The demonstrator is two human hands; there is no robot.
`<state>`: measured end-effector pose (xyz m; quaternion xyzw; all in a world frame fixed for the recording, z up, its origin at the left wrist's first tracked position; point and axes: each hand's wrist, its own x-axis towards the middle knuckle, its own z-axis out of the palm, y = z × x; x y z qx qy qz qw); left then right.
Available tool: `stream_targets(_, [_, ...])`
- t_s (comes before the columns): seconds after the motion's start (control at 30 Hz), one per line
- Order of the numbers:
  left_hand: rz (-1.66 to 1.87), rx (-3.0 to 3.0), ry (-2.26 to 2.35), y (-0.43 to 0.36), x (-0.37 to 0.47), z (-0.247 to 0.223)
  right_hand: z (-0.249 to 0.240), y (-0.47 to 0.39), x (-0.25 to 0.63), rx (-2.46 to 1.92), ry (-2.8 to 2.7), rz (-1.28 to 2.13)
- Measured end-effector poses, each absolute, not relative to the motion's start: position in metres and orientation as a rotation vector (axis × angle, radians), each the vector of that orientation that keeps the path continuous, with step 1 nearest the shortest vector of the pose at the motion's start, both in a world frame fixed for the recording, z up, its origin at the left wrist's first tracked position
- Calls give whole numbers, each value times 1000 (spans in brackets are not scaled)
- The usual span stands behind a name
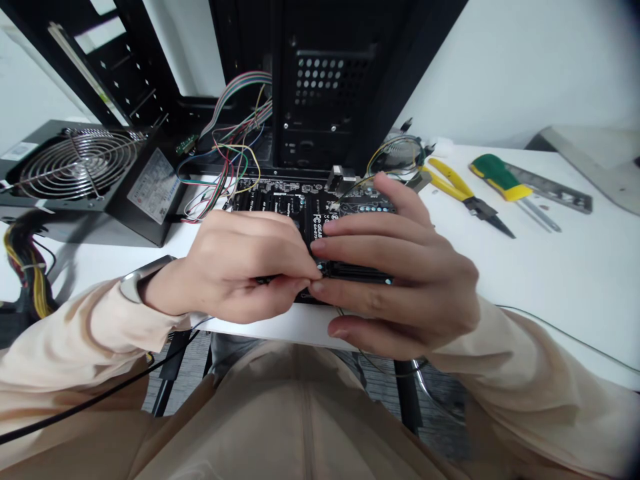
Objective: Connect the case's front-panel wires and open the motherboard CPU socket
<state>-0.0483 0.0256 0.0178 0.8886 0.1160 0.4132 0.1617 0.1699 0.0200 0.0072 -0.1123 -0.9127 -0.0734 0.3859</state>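
Note:
A black motherboard [317,207] lies on the white table in front of me, partly covered by both hands. My left hand [250,267] is closed over its near side, thumb and forefinger pinched together near the front edge; whatever sits between them is too small or hidden to make out. From the right, my right hand [400,273] reaches over the board with its fingers spread, and its fingertips come close to the left hand's pinch. Long black slots [357,272] show beneath the right fingers. A thin cable hangs below the right hand.
Behind the board stands a black computer case [325,127] with loose coloured wires [235,157]. A power supply [90,173] with a fan grille sits at left. Yellow-handled pliers [465,193] and a green-and-yellow screwdriver [505,180] lie at right on the white table [565,280].

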Motion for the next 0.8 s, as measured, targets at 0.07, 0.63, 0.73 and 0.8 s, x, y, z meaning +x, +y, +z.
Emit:
stream_targets(0.07, [1181,2539,339,25,-48,16,7,20,170,-292,-2310,-215])
stream_targets(0.63, [1132,2377,400,24,-49,22,7,21,173,-269,-2337,-265])
stream_targets(0.73, [1125,2386,413,24,-48,22,5,21,172,-277,-2320,-267])
stream_targets(0.8, [1123,2385,413,24,-48,22,4,21,172,-289,-2305,-282])
